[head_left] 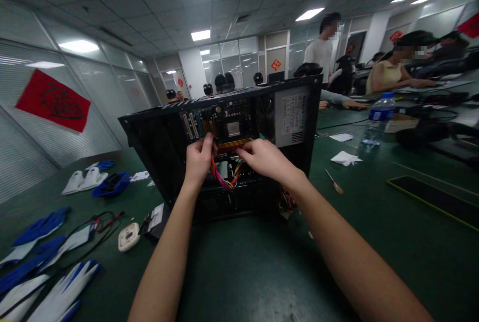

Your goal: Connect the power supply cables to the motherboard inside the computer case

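Note:
A black computer case (220, 202) stands open on the table, its inside facing me. My left hand (200, 157) reaches in, fingers pinched together beside the expansion slots (191, 125) of the motherboard (219, 117). Close to the right end of the yellow and red memory slots (239, 144) is my right hand (264, 157), thumb and fingers closed. What either pinch holds is hidden. Multicoloured cables (224, 182) loop down between my hands. The power supply (293, 117) sits at the case's upper right, past my right hand.
Work gloves (63, 292), a blue tray (111, 185) and a whitish square object (128, 237) lie left. To the right are a screwdriver (334, 181), tissue (346, 158), water bottle (377, 120) and dark mat (436, 200). Other people sit or stand beyond.

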Demonstrator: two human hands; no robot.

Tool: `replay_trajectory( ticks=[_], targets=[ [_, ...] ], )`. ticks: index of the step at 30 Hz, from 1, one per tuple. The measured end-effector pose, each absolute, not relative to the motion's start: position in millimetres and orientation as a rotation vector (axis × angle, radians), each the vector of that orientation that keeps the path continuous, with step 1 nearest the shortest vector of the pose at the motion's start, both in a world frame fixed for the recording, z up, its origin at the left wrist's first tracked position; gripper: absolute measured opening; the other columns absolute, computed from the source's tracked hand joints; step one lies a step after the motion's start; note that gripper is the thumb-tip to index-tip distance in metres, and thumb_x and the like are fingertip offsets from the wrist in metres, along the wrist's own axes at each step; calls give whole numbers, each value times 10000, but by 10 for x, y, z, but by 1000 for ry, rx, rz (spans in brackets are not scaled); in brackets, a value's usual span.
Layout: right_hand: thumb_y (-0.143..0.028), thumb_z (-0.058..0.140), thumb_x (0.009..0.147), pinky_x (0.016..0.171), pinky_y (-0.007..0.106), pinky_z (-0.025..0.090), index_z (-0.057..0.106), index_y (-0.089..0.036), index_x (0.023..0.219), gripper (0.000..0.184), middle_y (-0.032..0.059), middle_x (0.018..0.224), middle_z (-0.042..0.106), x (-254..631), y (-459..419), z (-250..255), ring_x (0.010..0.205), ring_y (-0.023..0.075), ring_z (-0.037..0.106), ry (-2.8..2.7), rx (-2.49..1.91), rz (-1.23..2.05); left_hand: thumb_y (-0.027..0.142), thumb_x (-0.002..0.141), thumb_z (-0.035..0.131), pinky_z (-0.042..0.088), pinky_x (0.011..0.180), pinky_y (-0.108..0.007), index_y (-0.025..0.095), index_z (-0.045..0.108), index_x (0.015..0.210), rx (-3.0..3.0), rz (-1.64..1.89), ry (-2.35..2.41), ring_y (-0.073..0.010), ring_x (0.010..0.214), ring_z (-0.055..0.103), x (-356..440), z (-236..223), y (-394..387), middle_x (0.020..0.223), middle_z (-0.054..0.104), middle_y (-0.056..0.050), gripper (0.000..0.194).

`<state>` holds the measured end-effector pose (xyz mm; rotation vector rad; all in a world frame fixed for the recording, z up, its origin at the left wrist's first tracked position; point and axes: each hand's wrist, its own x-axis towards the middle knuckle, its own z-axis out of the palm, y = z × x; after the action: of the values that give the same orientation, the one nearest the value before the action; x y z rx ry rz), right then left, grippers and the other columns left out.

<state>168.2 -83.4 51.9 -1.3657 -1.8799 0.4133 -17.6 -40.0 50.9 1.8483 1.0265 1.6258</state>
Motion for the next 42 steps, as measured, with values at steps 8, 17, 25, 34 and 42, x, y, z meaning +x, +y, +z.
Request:
replay_trajectory(
  ticks=[8, 17, 25, 34, 42],
  targets=[
    [-423, 614, 939, 561, 240, 328, 707, -151, 759, 339, 21, 661, 657, 1456, -1149, 614, 579, 117, 550, -2210, -1053, 547, 583, 937, 504, 355, 486, -243, 179, 599, 597, 2093, 1522, 950, -111, 464, 448, -78, 593, -651, 486, 478, 17, 537],
    [-292, 620, 906, 537, 235, 303, 630, -151, 634, 307, 8, 598, 599, 1297, -1196, 591, 552, 100, 500, -2101, -998, 478, 601, 896, 566, 376, 461, -224, 173, 667, 736, 2007, 1375, 835, -104, 473, 469, -163, 747, -734, 558, 528, 9, 468],
    [-430, 520, 969, 491, 208, 333, 690, -130, 807, 382, -9, 605, 580, 1472, -1259, 727, 515, 92, 504, -1842, -881, 709, 488, 848, 688, 373, 458, -200, 163, 619, 667, 1917, 1098, 719, -86, 485, 443, -330, 845, -786, 548, 496, 21, 379],
    [-488, 486, 989, 497, 218, 404, 633, -149, 798, 416, -7, 613, 591, 1558, -1208, 710, 517, 106, 544, -1851, -796, 822, 421, 661, 903, 505, 581, -165, 119, 743, 867, 1470, 1054, 605, -77, 594, 601, -404, 847, -730, 696, 679, -22, 398],
    [-514, 500, 993, 514, 219, 458, 597, -160, 809, 411, -4, 635, 618, 1592, -1175, 675, 531, 107, 574, -1872, -704, 1024, 335, 689, 903, 538, 638, -152, 91, 773, 837, 1452, 960, 545, -77, 634, 637, -424, 862, -763, 732, 719, -53, 314]
  ],
)
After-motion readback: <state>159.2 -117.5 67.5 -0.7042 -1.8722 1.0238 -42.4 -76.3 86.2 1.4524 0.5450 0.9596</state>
